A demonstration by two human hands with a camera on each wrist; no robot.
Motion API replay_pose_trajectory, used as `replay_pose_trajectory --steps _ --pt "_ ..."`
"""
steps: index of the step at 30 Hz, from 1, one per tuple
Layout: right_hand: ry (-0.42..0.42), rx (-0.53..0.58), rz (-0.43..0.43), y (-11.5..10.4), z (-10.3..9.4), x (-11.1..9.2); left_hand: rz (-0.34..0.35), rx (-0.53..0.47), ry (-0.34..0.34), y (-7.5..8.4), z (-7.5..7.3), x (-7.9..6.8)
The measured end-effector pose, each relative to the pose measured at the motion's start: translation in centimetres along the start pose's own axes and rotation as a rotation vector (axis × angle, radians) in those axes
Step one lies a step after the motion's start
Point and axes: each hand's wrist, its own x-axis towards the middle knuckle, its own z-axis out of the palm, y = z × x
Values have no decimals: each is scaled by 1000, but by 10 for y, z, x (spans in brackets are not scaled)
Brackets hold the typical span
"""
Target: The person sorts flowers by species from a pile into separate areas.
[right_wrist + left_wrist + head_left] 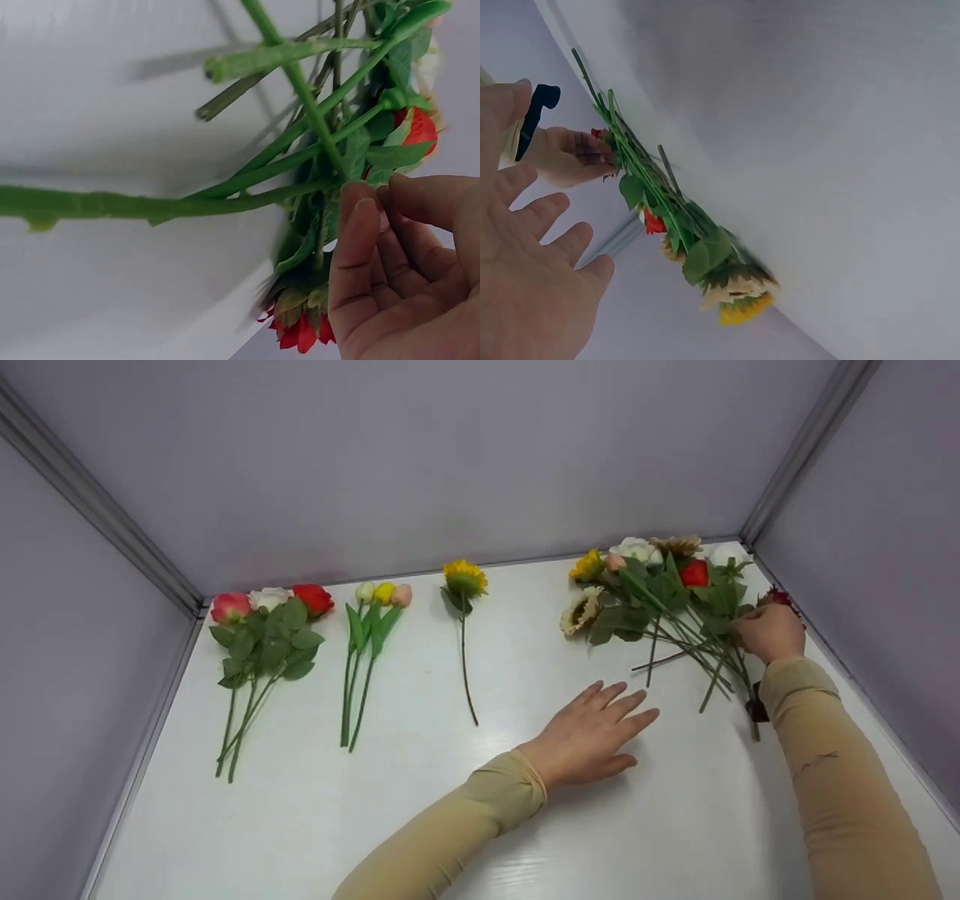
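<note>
At the right end of the table, my right hand (772, 631) pinches a green flower stem (255, 201) between thumb and fingertips, among the leaves of a mixed heap of flowers. A dark red flower (777, 597) lies just beyond that hand, partly covered by it. The heap also holds a red rose (694, 574), a white rose (634, 550), a yellow sunflower (587, 565) and a cream sunflower (581, 612), their stems crossing. My left hand (589, 733) holds nothing; its fingers are spread, palm down, over the table in front of the heap.
Pink, white and red roses (313, 600) lie grouped at the far left. Beside them are three tulips (384, 594), then a single yellow sunflower (465, 579) with its stem toward me. Grey panels (480, 457) wall in the white table (300, 825) at the back and sides.
</note>
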Motion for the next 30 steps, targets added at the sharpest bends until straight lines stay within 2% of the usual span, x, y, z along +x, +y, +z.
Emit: replay_pose_trajectory --steps 7,16,25,30 --pt "49 -24 19 3 7 3 49 32 -27 11 8 4" --pt "68 -57 45 4 14 8 62 41 -23 14 12 5" --pt "76 -33 97 4 17 9 70 41 -34 17 15 5" --pt "62 21 138 7 13 9 70 33 -36 17 18 4"
